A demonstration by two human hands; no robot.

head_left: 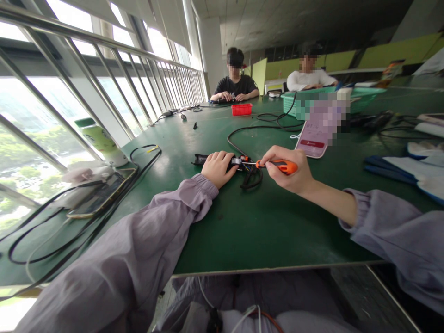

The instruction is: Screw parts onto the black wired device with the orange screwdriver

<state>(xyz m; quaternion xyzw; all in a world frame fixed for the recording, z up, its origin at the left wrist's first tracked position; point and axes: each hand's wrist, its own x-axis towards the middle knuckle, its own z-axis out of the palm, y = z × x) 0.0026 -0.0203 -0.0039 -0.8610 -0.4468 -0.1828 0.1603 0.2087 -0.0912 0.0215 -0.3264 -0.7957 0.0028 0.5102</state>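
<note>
Our left hand (218, 169) clasps the black casing (200, 159); right of it, our right hand (293, 179) grips the screwdriver (285, 166), which we should keep straight and steady.

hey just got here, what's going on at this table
Someone in greyish-purple sleeves is working on a slim black device at a green table. Their left grip holds it down, while the right grip has an orange-and-black screwdriver pointed at its wired end. Whether the tip touches is too small to tell. Two other people sit further back, one in black, one in white.
</note>
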